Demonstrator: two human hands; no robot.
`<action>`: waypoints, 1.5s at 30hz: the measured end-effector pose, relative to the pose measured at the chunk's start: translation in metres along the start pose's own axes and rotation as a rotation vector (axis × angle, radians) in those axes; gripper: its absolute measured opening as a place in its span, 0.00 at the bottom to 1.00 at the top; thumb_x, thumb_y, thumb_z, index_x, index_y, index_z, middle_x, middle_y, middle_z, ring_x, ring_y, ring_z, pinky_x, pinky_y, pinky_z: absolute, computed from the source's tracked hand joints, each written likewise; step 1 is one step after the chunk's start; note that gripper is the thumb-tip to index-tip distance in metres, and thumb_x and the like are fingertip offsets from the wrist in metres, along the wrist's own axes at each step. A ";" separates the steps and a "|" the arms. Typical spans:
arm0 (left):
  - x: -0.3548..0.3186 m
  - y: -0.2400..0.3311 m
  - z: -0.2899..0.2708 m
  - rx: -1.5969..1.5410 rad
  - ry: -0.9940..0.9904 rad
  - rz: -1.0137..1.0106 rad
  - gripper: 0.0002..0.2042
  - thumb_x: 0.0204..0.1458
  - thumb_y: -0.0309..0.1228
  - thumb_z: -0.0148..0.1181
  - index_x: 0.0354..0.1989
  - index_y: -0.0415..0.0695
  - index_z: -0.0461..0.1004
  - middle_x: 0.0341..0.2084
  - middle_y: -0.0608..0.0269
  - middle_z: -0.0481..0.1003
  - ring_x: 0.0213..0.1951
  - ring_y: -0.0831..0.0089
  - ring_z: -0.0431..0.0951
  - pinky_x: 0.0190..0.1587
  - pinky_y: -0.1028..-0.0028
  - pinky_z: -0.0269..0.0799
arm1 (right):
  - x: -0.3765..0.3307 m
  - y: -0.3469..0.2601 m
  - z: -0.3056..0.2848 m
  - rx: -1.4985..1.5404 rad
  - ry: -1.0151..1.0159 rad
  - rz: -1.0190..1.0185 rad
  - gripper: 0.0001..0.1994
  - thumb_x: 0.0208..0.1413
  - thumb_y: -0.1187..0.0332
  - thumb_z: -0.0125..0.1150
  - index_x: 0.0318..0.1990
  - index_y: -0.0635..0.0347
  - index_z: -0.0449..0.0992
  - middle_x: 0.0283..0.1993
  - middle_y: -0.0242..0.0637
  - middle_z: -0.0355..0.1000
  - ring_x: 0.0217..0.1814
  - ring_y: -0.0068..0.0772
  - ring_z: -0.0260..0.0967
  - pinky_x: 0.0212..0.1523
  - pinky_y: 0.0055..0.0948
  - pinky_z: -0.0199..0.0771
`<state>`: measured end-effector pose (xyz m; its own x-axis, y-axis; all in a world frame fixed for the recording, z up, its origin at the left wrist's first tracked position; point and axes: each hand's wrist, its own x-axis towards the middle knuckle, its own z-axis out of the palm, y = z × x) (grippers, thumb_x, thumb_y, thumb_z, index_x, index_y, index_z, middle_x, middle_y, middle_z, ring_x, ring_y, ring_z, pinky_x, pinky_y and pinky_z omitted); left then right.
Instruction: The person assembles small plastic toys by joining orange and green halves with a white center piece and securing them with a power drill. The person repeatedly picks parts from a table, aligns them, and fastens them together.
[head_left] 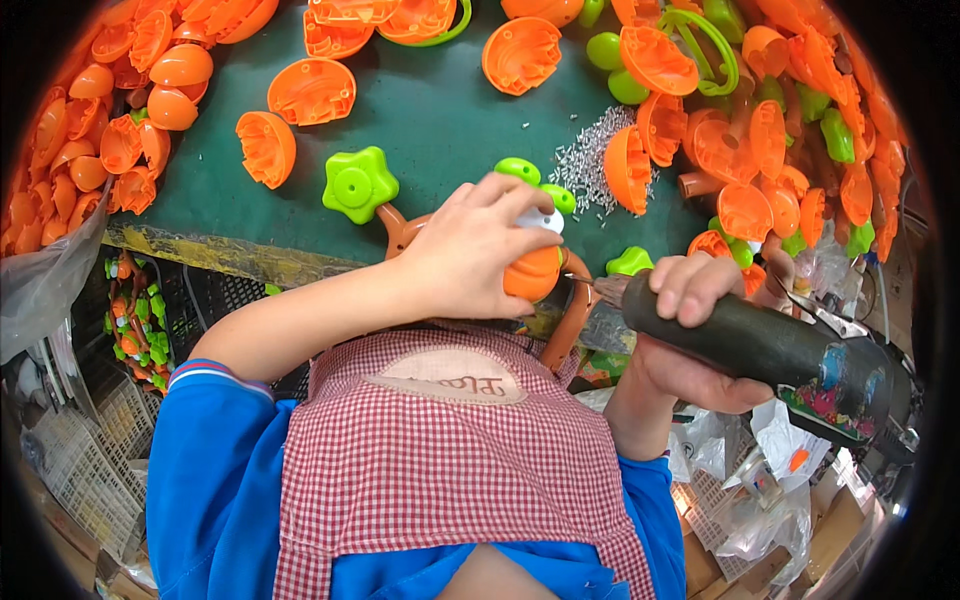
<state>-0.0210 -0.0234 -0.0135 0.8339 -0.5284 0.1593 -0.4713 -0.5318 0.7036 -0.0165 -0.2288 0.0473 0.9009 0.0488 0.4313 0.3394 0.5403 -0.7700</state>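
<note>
My left hand (470, 245) is wrapped over a round orange plastic toy (534, 274) at the near edge of the table, its fingers covering much of it. A white part and small green knobs (519, 170) show beyond the fingertips. Brown curved limbs (572, 318) stick out on both sides, the left one reaching a green star-shaped piece (360, 185). In my right hand (700, 320) is a dark electric screwdriver (760, 350), held sideways. Its thin bit points left at the toy, close to the right brown limb; whether it touches a screw I cannot tell.
Small silver screws (592, 160) lie heaped on the green tabletop (430, 110). Orange half shells (522, 55) are scattered across it, with piles at left and right. A green piece (630, 262) lies near the bit. Plastic bags and crates (95, 480) stand below.
</note>
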 end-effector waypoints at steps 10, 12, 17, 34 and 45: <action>-0.002 -0.005 0.007 -0.082 0.028 0.008 0.29 0.28 0.39 0.73 0.46 0.51 0.76 0.52 0.60 0.68 0.57 0.53 0.64 0.58 0.55 0.65 | -0.010 0.021 0.009 -0.113 -0.048 0.124 0.47 0.43 0.37 0.70 0.59 0.59 0.53 0.29 0.42 0.70 0.30 0.36 0.68 0.35 0.35 0.72; -0.003 -0.004 0.009 -0.069 0.027 -0.005 0.28 0.30 0.40 0.73 0.46 0.51 0.75 0.52 0.60 0.68 0.57 0.53 0.64 0.58 0.55 0.64 | -0.012 0.032 0.003 -0.124 -0.074 0.078 0.40 0.45 0.37 0.68 0.54 0.58 0.57 0.29 0.42 0.69 0.28 0.35 0.68 0.33 0.34 0.72; -0.002 0.000 0.013 -0.014 0.046 -0.021 0.27 0.32 0.42 0.71 0.46 0.52 0.74 0.54 0.60 0.66 0.58 0.54 0.64 0.57 0.55 0.64 | -0.010 0.037 -0.008 -0.187 -0.219 0.111 0.37 0.50 0.34 0.61 0.51 0.56 0.59 0.27 0.37 0.69 0.25 0.32 0.67 0.29 0.32 0.70; 0.027 -0.009 0.004 0.095 0.156 0.112 0.13 0.45 0.39 0.66 0.35 0.46 0.78 0.43 0.65 0.76 0.50 0.64 0.71 0.53 0.62 0.64 | 0.007 0.053 -0.049 -0.195 0.136 0.042 0.47 0.48 0.38 0.66 0.64 0.59 0.49 0.30 0.40 0.69 0.31 0.34 0.69 0.36 0.34 0.72; 0.083 -0.022 0.030 0.237 0.160 0.334 0.09 0.41 0.38 0.68 0.29 0.51 0.80 0.29 0.75 0.75 0.41 0.74 0.71 0.49 0.67 0.60 | 0.028 0.023 -0.040 -0.178 0.068 -0.195 0.49 0.49 0.30 0.57 0.65 0.59 0.47 0.29 0.40 0.68 0.29 0.34 0.66 0.33 0.35 0.68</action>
<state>0.0500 -0.0750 -0.0362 0.6495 -0.5980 0.4696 -0.7601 -0.4961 0.4196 0.0271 -0.2482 0.0226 0.8281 -0.1015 0.5514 0.5448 0.3778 -0.7486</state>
